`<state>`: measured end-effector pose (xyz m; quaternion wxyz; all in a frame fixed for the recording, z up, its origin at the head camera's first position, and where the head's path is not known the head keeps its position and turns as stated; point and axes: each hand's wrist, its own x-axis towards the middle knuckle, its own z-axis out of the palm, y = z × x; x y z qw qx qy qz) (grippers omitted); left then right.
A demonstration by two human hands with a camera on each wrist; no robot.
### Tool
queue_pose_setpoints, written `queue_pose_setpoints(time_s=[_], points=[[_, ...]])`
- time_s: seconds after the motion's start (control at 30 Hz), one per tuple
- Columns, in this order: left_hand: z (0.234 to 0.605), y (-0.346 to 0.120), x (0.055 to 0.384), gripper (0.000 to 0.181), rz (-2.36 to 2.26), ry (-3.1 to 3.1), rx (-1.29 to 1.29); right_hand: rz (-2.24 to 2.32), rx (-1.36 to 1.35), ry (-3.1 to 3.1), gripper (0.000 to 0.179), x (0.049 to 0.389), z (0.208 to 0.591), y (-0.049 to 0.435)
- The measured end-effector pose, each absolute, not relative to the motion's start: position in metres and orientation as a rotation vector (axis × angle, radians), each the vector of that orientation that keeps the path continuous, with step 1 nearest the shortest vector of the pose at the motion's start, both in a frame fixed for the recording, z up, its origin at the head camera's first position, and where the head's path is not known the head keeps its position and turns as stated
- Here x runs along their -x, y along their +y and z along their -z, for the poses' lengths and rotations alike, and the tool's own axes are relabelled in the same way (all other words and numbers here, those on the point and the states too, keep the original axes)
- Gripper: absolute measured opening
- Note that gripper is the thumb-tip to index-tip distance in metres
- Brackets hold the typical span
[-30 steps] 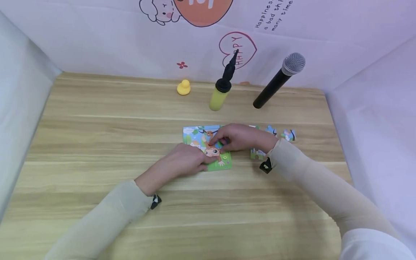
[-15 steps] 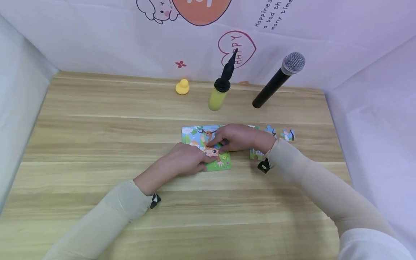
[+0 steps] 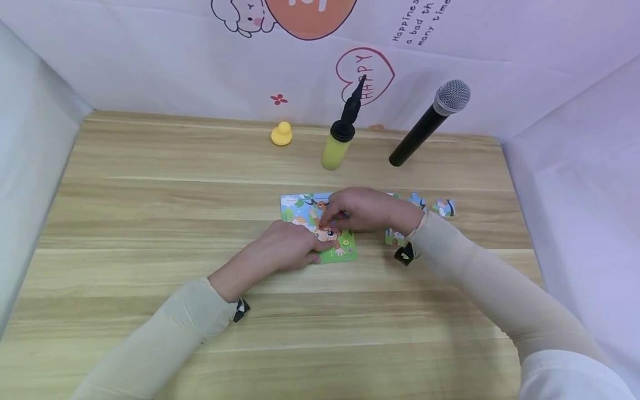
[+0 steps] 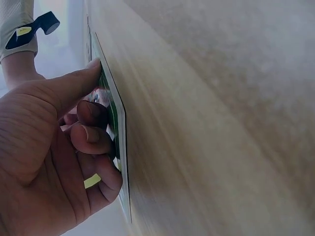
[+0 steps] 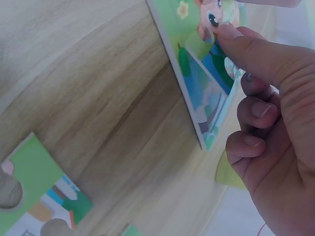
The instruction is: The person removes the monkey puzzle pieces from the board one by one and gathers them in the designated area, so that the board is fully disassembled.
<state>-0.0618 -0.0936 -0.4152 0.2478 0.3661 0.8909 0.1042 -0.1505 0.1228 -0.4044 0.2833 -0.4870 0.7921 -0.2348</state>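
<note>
The thin rectangular puzzle board with a blue-and-green monkey picture (image 3: 291, 206) lies on the pale wood-grain table (image 3: 200, 166), under both my hands. I judge it light and fairly stiff, like pressed card, smooth-faced enough to slide when pushed, so it wants steadying by its border. The flat printed piece with the monkey's face (image 5: 211, 19) seems just as light; its corners could bend or fray, so I would take it by opposite edges and press it with a flat fingertip.

My right hand (image 3: 364, 209) pinches at that piece with thumb and index finger; the thumb sits beside the monkey's eye, and the far fingertip is mostly hidden. My left hand (image 3: 286, 244) grasps nothing: it rests on the board's lower part, index finger laid across the picture, thumb near the bottom edge.

Just right of the board lie at least 3 loose pieces, among them 1 green jigsaw piece with a white building (image 5: 61, 189) and 1 small blue-and-white jigsaw piece (image 3: 443, 208). Farther back stand 1 yellow rubber duck (image 3: 282, 134), 1 black-topped yellow-green cylinder (image 3: 336, 151) and 1 black microphone with a silver mesh head (image 3: 420, 133).
</note>
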Motion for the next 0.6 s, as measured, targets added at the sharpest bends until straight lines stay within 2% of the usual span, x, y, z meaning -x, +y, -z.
queue_pose_setpoints(time_s=[0.3, 0.6], points=[[0.413, -0.093, 0.060, 0.049, -0.313, 2.420, -0.997, 0.546, 1.351, 2.216, 0.006, 0.140, 0.395, 0.114], [0.413, -0.091, 0.062, 0.046, -0.353, 2.442, -1.030, 0.545, 1.174, 2.294, 0.012, 0.138, 0.390, 0.117]])
